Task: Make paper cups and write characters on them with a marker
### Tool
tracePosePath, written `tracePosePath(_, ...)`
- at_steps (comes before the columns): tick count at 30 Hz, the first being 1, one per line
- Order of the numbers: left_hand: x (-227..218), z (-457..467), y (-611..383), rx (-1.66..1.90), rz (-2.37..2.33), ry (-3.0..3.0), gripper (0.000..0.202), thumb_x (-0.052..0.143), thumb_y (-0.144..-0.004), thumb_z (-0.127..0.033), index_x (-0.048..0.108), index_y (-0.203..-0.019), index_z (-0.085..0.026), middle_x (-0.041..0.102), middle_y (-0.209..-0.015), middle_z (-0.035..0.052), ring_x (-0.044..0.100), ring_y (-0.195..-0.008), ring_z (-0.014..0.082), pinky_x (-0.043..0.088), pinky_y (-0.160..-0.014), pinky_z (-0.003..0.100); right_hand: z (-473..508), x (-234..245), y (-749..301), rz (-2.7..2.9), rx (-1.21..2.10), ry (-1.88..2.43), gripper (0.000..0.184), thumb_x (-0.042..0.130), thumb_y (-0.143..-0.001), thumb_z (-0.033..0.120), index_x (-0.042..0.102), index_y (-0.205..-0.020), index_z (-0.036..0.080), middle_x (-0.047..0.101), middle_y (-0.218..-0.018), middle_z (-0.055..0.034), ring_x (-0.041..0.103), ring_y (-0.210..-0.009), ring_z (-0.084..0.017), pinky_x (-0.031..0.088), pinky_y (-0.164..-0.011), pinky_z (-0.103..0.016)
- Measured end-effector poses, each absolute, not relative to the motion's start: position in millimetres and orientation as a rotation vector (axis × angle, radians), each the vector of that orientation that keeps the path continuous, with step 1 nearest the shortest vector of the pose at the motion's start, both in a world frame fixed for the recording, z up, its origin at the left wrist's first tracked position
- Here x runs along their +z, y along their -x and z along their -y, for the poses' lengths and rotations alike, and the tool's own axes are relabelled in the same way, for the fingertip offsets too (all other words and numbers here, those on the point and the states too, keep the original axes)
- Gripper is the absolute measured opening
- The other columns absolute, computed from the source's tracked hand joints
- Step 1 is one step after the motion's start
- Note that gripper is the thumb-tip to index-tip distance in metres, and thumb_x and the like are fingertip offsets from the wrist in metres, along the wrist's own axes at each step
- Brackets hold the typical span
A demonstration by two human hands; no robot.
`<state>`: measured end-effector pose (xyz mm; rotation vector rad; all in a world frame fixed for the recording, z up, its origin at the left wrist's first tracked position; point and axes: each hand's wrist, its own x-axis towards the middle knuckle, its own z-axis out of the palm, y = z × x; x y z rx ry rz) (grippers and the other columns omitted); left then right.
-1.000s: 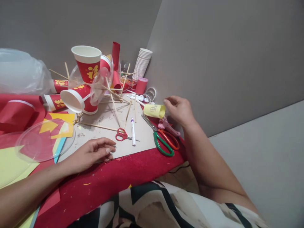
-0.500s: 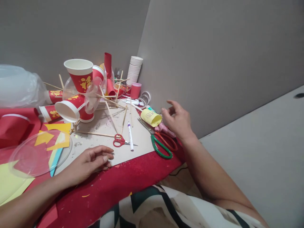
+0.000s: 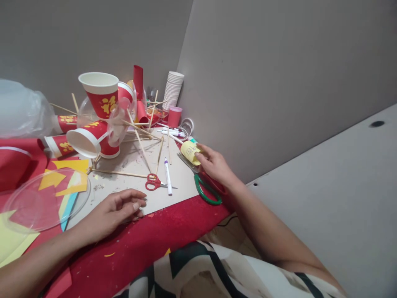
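Note:
My right hand (image 3: 215,165) lies over the large green and red scissors (image 3: 207,191) by the grey wall, fingers closed on a small yellow paper roll (image 3: 189,151) with a drawn mark. My left hand (image 3: 116,209) rests on the beige board (image 3: 173,192) near the table's front edge, fingers loosely apart and holding nothing. Small red scissors (image 3: 151,182) and a white marker (image 3: 167,176) lie just beyond it.
A structure of red paper cups (image 3: 101,97) and wooden skewers (image 3: 138,138) stands at the back. A stack of white cups (image 3: 172,89), a pink cup (image 3: 174,116), a clear plastic lid (image 3: 43,198) over yellow paper pieces, and a plastic bag (image 3: 21,109) surround the board.
My right hand let go of the yellow roll, which dropped onto the scissors, then came down and closed on it again. The left hand stayed put.

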<state>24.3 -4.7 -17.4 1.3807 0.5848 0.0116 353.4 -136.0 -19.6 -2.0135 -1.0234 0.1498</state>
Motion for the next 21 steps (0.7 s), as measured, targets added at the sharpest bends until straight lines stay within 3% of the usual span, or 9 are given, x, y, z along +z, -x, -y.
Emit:
tracePosePath(4,-20,6,-24,0.021,-0.585,-1.324,0.063,0.082,-0.073,-0.068,0.069,-0.113,-0.021,0.072,-0.107,0.0025,0.068,-0.091,0.0130,0.052,-0.087,0.027,134,-8,-347,0.979,0.174,1.935,0.052,0.058,-0.091,0.045,0.070,-0.129,0.011,0.073,-0.072,-0.0062,0.061,-0.048,-0.016,0.055,-0.053,-0.033)
tracePosePath(8,-24,5,-25,0.098,-0.619,-1.184,0.057,0.088,-0.071,-0.060,0.070,-0.106,-0.019,0.074,-0.104,0.0038,0.070,-0.086,0.0127,0.056,-0.085,0.027,140,12,-325,0.981,0.148,1.819,0.048,0.059,-0.091,0.049,0.075,-0.121,0.015,0.062,-0.057,0.0007,0.058,-0.047,-0.015,0.051,-0.049,-0.029)
tracePosePath(10,-25,3,-25,0.183,-0.613,-1.118,0.052,0.089,-0.073,-0.054,0.070,-0.105,-0.017,0.075,-0.103,0.0055,0.072,-0.083,0.0137,0.058,-0.081,0.027,144,20,-309,1.020,0.146,1.759,0.038,0.063,-0.091,0.046,0.079,-0.113,0.020,0.064,-0.059,0.0014,0.055,-0.047,-0.012,0.049,-0.049,-0.027)
tracePosePath(12,-24,2,-25,0.284,-0.592,-1.064,0.049,0.087,-0.076,-0.052,0.070,-0.106,-0.016,0.076,-0.102,0.0080,0.074,-0.084,0.0174,0.060,-0.076,0.028,147,25,-291,1.112,0.148,1.659,0.027,0.066,-0.091,0.041,0.082,-0.107,0.025,0.072,-0.071,-0.0006,0.061,-0.055,-0.013,0.052,-0.054,-0.027)
tracePosePath(16,-15,0,-26,0.402,-0.599,-0.929,0.046,0.072,-0.090,-0.054,0.064,-0.118,-0.018,0.077,-0.106,0.0120,0.077,-0.085,0.0232,0.064,-0.071,0.033,142,32,-259,1.409,0.241,1.474,0.019,0.065,-0.096,0.032,0.081,-0.107,0.033,0.080,-0.103,-0.0023,0.073,-0.089,-0.020,0.060,-0.079,-0.034)
tracePosePath(21,-13,3,-26,0.331,-0.538,-0.842,0.055,0.053,-0.097,-0.065,0.062,-0.124,-0.018,0.077,-0.101,0.0137,0.077,-0.081,0.0234,0.063,-0.066,0.031,121,35,-236,1.855,0.262,1.237,0.027,0.060,-0.095,0.018,0.078,-0.113,0.028,0.074,-0.081,-0.0027,0.068,-0.074,-0.017,0.057,-0.068,-0.031)
